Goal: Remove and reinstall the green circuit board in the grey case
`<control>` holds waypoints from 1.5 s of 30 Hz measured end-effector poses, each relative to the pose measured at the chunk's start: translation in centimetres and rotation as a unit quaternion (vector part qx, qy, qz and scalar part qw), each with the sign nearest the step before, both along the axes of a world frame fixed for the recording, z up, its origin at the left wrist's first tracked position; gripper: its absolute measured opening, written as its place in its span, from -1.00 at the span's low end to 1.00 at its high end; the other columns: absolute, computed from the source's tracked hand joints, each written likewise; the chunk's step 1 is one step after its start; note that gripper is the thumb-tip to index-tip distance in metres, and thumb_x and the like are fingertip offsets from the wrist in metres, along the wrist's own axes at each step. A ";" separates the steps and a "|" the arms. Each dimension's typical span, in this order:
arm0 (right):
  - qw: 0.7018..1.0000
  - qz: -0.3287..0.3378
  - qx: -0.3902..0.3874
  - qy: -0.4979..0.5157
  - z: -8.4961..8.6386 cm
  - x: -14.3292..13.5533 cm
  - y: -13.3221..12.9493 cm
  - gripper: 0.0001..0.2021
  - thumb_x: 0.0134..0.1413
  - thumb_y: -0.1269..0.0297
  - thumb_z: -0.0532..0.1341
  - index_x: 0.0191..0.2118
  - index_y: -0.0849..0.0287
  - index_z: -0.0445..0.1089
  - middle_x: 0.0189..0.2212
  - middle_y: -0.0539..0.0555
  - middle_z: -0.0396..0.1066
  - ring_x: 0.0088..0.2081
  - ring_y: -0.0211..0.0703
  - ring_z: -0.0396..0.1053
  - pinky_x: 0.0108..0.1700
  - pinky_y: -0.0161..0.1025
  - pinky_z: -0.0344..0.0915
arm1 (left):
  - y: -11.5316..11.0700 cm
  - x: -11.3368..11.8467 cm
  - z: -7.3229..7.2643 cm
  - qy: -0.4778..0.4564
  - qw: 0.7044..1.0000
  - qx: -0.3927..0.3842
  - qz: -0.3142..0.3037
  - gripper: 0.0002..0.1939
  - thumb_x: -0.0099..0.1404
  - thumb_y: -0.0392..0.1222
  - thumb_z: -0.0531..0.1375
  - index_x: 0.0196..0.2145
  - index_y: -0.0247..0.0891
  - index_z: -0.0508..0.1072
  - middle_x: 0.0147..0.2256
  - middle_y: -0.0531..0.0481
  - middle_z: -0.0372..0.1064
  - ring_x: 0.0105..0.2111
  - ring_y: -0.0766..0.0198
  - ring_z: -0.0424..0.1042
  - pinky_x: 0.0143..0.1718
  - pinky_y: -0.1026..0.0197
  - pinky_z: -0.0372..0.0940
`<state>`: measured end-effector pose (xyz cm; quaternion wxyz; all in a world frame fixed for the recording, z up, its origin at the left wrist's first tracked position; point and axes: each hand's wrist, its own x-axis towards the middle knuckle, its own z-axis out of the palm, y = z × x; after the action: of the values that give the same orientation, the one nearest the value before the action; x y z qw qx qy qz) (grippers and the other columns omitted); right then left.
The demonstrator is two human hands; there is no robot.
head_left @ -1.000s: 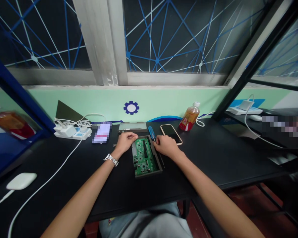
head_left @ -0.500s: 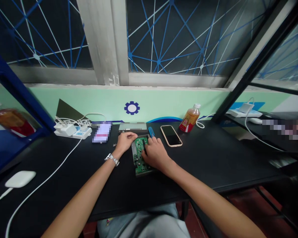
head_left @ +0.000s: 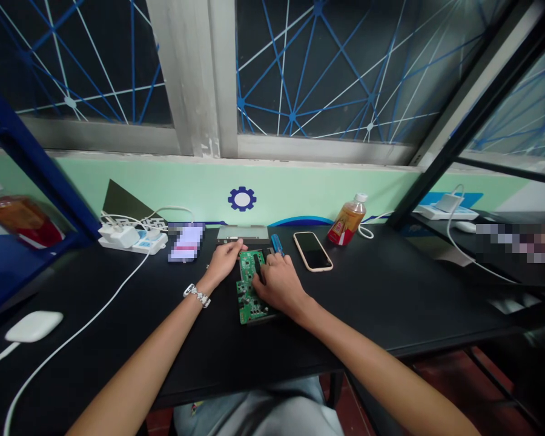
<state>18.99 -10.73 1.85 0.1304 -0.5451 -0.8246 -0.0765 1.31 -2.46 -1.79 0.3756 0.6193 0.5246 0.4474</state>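
A green circuit board (head_left: 246, 309) lies over a metal case on the black table, shifted toward the case's left side. My right hand (head_left: 279, 281) is on the board's right part, its curled fingers gripping it around a black component (head_left: 257, 264). Beside the board's far left corner is my left hand (head_left: 226, 260), thumb and fingers drawn together; whatever they pinch is too small to make out. Just past my right hand lies a blue-handled tool (head_left: 277, 243), its far end showing. A flat grey metal panel (head_left: 243, 233) rests behind the board.
A phone in a light case (head_left: 313, 251) and a drink bottle (head_left: 347, 219) are at the right. To the left are a second phone (head_left: 186, 242), a power strip (head_left: 134, 241) with cables, and a white rounded device (head_left: 34, 327) with a cord. The table's front edge (head_left: 254, 378) is near my lap.
The circuit board has slid left relative to the case, with my right hand moving along. My left hand has drawn slightly left and away from the board's corner.
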 end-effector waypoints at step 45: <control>0.881 0.124 -0.217 0.401 -0.5 -4.0 1.1 -0.57 0.28 0.08 0.13 -0.58 0.18 0.19 -0.55 -0.07 0.15 -0.47 -0.30 0.12 -0.38 -0.27 0.00 | -1.6 -2.7 2.8 -0.084 0.993 -0.005 -0.081 -0.43 0.39 0.26 0.03 -0.02 -0.26 0.51 -0.06 -0.16 0.52 0.07 0.01 0.39 0.18 0.02 0.17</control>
<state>15.00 -9.68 1.32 0.3368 -0.4370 -0.7585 0.3468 -1.36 -4.04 0.96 0.4564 0.6184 0.4412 0.4632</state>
